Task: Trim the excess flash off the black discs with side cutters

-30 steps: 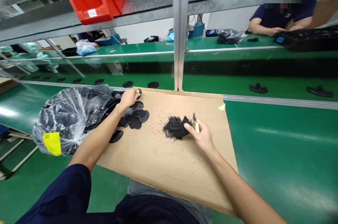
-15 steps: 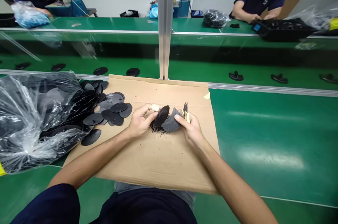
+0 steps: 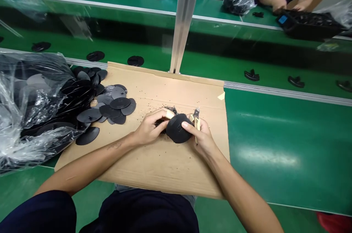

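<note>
A round black plastic disc (image 3: 178, 129) is held between my two hands above the cardboard, its flat face turned up toward me. My left hand (image 3: 151, 126), a strip of pale tape on one finger, is closed at the disc's left edge. Gripping the right side is my right hand (image 3: 202, 133), its thumb lying on top of the disc. The same hand also keeps a pair of nippers (image 3: 196, 116) with pale handles, jaws pointing away. Whether more discs lie beneath the top one is hidden. Black crumbs (image 3: 171, 110) are scattered behind and under the hands.
A cardboard sheet (image 3: 165, 167) covers the bench. Loose black discs (image 3: 120, 103) pile up at left, beside a clear plastic bag (image 3: 33, 108) of more. A metal post (image 3: 183, 20) rises behind. Black parts (image 3: 135, 60) sit along the green belt. Across it, a person works by a black tray (image 3: 308, 29).
The separate disc in my left hand and the discs in my right have come together, now showing one face. The camera view has tilted down and shifted.
</note>
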Tool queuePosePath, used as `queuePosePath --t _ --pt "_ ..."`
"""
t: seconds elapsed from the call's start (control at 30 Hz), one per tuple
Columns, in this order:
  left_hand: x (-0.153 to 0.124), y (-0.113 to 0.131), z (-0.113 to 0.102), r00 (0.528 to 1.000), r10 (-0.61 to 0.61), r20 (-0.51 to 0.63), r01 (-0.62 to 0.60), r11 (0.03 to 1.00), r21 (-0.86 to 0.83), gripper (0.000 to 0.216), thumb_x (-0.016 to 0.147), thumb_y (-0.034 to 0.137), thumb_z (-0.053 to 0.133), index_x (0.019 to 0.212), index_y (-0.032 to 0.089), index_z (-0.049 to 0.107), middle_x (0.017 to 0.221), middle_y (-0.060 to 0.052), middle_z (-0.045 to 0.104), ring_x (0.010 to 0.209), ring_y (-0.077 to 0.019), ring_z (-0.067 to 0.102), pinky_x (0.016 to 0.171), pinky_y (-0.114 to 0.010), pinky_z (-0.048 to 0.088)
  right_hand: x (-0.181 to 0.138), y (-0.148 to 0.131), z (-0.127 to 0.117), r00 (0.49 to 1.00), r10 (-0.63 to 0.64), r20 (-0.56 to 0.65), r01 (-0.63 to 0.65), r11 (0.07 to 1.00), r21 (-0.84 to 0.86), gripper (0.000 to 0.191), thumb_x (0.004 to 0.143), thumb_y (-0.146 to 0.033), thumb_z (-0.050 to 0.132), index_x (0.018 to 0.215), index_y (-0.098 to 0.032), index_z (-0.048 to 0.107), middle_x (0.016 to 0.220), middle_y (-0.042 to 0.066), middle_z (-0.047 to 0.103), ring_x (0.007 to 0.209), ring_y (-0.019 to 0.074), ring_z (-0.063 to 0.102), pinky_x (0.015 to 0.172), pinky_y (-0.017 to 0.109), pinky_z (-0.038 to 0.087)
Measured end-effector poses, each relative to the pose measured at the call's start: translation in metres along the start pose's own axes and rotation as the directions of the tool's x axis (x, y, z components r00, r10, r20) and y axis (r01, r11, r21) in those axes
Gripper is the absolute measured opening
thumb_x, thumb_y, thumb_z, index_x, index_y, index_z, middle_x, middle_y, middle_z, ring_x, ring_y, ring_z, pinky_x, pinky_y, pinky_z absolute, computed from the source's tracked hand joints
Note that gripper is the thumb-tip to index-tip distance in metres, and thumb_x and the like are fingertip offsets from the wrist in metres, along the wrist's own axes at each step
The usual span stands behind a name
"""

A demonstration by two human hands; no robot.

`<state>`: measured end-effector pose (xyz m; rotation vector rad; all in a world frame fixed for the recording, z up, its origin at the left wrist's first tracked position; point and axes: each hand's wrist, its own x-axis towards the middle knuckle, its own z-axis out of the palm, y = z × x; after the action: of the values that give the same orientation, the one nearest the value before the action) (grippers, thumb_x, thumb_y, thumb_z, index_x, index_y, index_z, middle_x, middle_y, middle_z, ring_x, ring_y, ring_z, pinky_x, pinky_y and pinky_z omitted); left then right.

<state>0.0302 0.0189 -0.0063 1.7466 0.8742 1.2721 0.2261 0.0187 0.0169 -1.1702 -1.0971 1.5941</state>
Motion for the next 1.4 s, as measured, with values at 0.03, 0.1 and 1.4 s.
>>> queuePosePath --t 0.03,0.1,1.4 --pt "0.000 0.000 0.000 0.999 -0.027 -0.022 0.026 1.000 -0.015 0.021 0.103 0.035 0.053 0.108 0.020 0.068 0.103 -0.008 0.071 0.095 -0.0168 0.069 0.086 -0.029 0.057 0.000 0.001 -0.001 0.999 -0.032 -0.018 0.031 0.999 -0.022 0.045 0.067 -0.057 0.084 0.079 -0.021 0.060 0.075 -0.001 0.058 0.070 0.0142 0.053 0.068 0.028 0.048" --pt "0.000 -0.001 0.000 0.996 -0.076 -0.051 0.074 0.996 -0.044 0.030 0.104 0.041 0.050 0.120 0.021 0.065 0.100 -0.007 0.070 0.086 -0.0146 0.068 0.078 -0.026 0.056 0.000 0.002 -0.002 0.994 -0.090 -0.056 0.086 0.994 -0.072 0.044 0.070 -0.057 0.082 0.080 -0.021 0.060 0.075 -0.002 0.056 0.070 0.0140 0.051 0.067 0.028 0.047" --pt "0.005 0.007 0.000 0.991 0.130 -0.006 -0.125 0.965 0.229 0.020 0.095 0.032 0.068 0.106 0.016 0.073 0.097 -0.007 0.076 0.090 -0.0163 0.071 0.081 -0.029 0.058 -0.004 0.007 -0.003 0.799 -0.578 0.166 0.575 0.655 -0.490 0.007 0.093 -0.025 0.067 0.090 -0.023 0.061 0.084 0.002 0.067 0.077 0.0178 0.062 0.069 0.032 0.050"
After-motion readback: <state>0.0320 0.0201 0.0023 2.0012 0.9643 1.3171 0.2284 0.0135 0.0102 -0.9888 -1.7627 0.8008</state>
